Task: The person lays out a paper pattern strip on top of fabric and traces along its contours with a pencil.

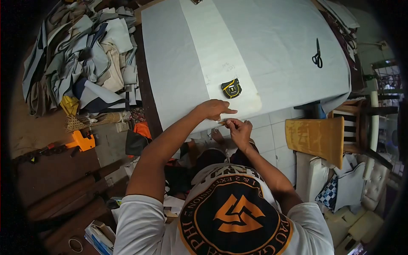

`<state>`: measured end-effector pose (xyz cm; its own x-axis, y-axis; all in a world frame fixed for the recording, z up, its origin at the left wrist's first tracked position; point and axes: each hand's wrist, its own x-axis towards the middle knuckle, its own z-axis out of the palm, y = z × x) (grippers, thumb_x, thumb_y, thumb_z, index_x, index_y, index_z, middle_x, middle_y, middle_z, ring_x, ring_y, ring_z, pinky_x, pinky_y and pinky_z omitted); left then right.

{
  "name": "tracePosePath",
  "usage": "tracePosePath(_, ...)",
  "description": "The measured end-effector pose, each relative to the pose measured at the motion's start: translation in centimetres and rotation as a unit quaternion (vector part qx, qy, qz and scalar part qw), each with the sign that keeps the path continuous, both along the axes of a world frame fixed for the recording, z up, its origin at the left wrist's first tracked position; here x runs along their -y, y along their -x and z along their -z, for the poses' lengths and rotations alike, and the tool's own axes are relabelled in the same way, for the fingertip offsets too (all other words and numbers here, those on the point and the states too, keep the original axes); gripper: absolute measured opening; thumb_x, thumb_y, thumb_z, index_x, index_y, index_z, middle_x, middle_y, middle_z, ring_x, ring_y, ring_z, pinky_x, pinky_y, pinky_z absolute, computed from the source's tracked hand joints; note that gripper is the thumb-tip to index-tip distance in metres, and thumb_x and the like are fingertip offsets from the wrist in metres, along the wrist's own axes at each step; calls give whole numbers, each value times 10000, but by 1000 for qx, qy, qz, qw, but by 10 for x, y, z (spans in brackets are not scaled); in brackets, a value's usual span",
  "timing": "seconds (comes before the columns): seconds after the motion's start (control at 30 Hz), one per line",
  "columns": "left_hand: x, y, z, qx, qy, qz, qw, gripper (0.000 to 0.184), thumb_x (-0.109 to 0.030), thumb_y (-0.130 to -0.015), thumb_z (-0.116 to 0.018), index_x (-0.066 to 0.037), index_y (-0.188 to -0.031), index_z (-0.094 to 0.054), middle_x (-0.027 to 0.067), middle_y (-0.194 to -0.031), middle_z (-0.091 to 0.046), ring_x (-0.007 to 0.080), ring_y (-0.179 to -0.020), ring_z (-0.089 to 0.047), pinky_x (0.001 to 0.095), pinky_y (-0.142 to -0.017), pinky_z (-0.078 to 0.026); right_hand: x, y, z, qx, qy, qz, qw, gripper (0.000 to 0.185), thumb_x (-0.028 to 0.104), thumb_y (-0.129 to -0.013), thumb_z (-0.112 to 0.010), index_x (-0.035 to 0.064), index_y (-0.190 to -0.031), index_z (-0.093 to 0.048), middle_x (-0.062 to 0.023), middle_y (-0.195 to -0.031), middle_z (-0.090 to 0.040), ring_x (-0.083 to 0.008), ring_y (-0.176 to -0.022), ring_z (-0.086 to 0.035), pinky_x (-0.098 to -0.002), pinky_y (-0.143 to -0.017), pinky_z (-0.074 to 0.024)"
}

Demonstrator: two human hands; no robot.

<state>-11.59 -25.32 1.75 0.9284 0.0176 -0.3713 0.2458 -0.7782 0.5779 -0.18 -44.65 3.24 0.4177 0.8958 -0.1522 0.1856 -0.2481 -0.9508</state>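
A long white strip [214, 46], probably paper or card, lies across light grey fabric [280, 51] on the table. My left hand [212, 109] rests on the strip's near end, fingers stretched to the right and pressing it down. Just below, at the near edge, my right hand [239, 131] pinches a thin yellowish pencil [222, 123], its tip towards the edge under my left fingers. A black and yellow tape measure [231, 88] sits on the strip beyond my left hand. Faint handwriting marks the strip near it.
Black scissors [317, 54] lie on the fabric at the right. A large heap of fabric scraps [91, 55] stands left of the table. An orange tool [83, 141] is at the lower left. A wooden chair [316, 136] and cushions [352, 187] crowd the right side.
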Motion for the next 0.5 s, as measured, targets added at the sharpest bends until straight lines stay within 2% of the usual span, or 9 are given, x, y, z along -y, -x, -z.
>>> tracePosePath(0.13, 0, 1, 6, 27, 6, -8, 1000, 913, -9, -754, -795, -340, -1560, -524, 126, -1026, -575, 331, -979, -634, 457, -860, -515, -1, 2, 1, 1, 7, -10, 1000, 234, 278, -1009, -710, 70, -965, -807, -28, -771, -792, -136, -724, -733, -350, -849, -478)
tracePosePath(0.23, 0, 1, 2, 27, 15, -16, 999, 914, -4, -748, -794, -343, -1555, -531, 121, -1006, -576, 330, -944, -635, 461, -841, -514, 1, 4, 6, 9, 47, -26, 998, 221, 228, -1027, -698, 27, -1028, -792, -42, -819, -799, -123, -786, -735, -338, -834, -519)
tracePosePath(0.3, 1, 1, 1, 23, 22, -20, 999, 915, -3, -747, -793, -345, -1554, -531, 118, -1001, -576, 330, -929, -635, 462, -835, -513, 2, 11, 23, -159, -7, 8, 987, 226, 163, -1025, -695, -46, -1075, -766, -53, -818, -747, -83, -720, -626, -286, -645, -521)
tracePosePath(0.43, 1, 1, 4, 40, -3, -9, 999, 919, 3, -739, -787, -333, -1556, -534, 122, -997, -571, 334, -919, -630, 460, -830, -511, 4, 13, 41, -178, -12, 18, 984, 233, 174, -1028, -691, -40, -1082, -767, -40, -791, -724, -85, -701, -611, -285, -630, -516)
tracePosePath(0.5, 0, 0, 2, 38, -3, -6, 999, 923, 8, -734, -782, -326, -1558, -533, 124, -997, -569, 334, -919, -629, 458, -831, -512, 3, 13, 40, -121, -43, 17, 992, 219, 176, -1021, -692, -22, -1070, -773, -79, -802, -743, -111, -689, -653, -295, -627, -522)
